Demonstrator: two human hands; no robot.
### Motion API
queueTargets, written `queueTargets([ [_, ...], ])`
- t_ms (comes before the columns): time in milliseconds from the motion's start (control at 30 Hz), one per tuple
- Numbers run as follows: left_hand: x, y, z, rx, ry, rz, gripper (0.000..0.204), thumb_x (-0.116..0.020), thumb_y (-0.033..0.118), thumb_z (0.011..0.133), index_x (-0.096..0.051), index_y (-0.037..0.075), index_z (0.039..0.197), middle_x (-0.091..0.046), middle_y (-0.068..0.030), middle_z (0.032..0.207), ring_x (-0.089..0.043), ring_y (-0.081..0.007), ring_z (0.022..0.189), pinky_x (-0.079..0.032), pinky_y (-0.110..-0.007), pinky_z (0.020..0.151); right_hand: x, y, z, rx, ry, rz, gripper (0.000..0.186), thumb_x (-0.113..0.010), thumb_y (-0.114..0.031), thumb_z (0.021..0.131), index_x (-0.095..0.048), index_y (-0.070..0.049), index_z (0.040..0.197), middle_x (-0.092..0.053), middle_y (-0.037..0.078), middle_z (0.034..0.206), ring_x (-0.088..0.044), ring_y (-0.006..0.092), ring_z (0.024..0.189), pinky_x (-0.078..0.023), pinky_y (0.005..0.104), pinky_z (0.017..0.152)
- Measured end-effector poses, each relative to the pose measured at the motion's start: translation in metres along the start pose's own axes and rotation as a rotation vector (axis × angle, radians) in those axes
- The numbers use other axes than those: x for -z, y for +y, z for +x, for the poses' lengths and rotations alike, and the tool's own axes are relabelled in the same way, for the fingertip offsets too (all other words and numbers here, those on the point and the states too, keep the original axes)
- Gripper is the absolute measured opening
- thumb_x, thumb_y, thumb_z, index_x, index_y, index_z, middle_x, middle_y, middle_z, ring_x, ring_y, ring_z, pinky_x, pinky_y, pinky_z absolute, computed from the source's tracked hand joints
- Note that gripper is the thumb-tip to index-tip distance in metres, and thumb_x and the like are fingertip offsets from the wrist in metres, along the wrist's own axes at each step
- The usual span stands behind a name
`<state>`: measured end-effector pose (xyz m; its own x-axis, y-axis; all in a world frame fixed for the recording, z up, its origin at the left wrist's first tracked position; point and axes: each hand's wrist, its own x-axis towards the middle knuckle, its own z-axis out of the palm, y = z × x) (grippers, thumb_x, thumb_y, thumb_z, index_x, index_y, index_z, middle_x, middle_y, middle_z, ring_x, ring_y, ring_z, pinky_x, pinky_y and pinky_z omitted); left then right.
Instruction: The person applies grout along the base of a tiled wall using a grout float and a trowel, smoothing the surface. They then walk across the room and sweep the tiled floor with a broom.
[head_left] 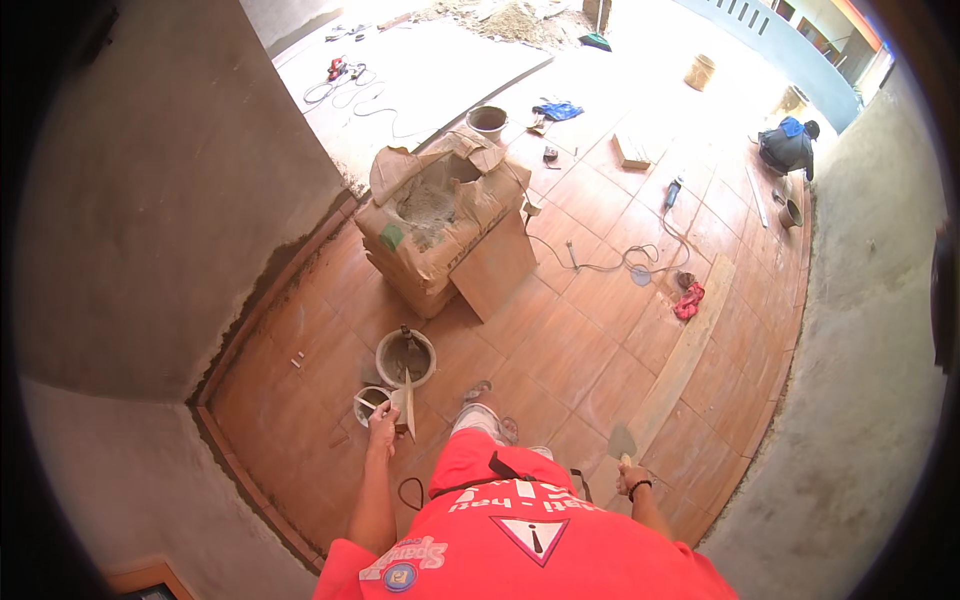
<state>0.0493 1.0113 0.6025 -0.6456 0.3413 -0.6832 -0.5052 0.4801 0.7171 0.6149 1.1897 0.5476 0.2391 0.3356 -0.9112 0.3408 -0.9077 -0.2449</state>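
Observation:
My left hand (382,428) is closed at the edge of a narrow tan tile piece (405,408) standing on edge, right by a small pale pail (361,409). Part of its grip is hidden. Just beyond is a larger round bucket (427,376) of grey mortar, a dark-handled tool (407,338) leaning in it. Low on the right, my right hand (629,478) grips the handle of a trowel (622,441), its grey blade pointing away from me over a long pale board (690,350).
An open paper sack (425,255) of grey powder stands ahead, a tile (497,265) leaning on it. A power tool (673,192) trails its cord (600,267) across the tiled floor. Someone crouches (787,148) far right, beside another bucket (790,213). Bare walls (860,330) rise either side.

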Motion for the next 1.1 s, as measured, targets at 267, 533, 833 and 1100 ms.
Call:
queueTargets([
  [267,-0.072,0.077,0.031,0.048,-0.075,0.001,0.032,-0.059,0.017,0.084,-0.054,0.003,0.112,-0.062,-0.005,0.08,-0.055,-0.0102,0.051,-0.039,-0.022,0.037,-0.027,-0.042,-0.004,-0.078,-0.086,-0.052,0.026,-0.061,-0.021,0.083,-0.051,0.003,0.086,-0.054,0.013,0.063,-0.055,0.0234,0.049,-0.044,0.0339,0.039],
  [533,-0.185,0.152,0.099,0.05,-0.135,0.091,0.029,-0.06,0.021,0.082,-0.059,0.003,0.105,-0.063,-0.0049,0.082,-0.056,-0.0105,0.055,-0.04,-0.022,0.038,0.001,-0.161,0.018,-0.009,-0.098,-0.043,0.028,-0.063,-0.023,0.082,-0.047,-0.001,0.088,-0.054,0.011,0.063,-0.054,0.0222,0.047,-0.045,0.0339,0.038],
  [833,-0.365,0.268,0.144,-0.103,-0.368,0.334,0.033,-0.063,0.02,0.08,-0.058,0.003,0.107,-0.064,-0.0055,0.086,-0.056,-0.0095,0.056,-0.038,-0.022,0.039,0.035,-0.247,0.035,0.145,0.121,0.224,0.026,-0.059,-0.025,0.085,-0.047,-0.003,0.092,-0.055,0.012,0.067,-0.053,0.0202,0.046,-0.044,0.034,0.036],
  [1100,-0.511,0.298,0.159,-0.011,-0.4,0.134,0.028,-0.06,0.022,0.084,-0.058,0.005,0.107,-0.063,-0.0054,0.079,-0.056,-0.0113,0.051,-0.038,-0.024,0.038,0.081,-0.298,0.114,-0.015,0.115,-0.174,0.027,-0.058,-0.025,0.085,-0.048,-0.001,0.092,-0.055,0.013,0.066,-0.052,0.0218,0.044,-0.044,0.0345,0.036],
])
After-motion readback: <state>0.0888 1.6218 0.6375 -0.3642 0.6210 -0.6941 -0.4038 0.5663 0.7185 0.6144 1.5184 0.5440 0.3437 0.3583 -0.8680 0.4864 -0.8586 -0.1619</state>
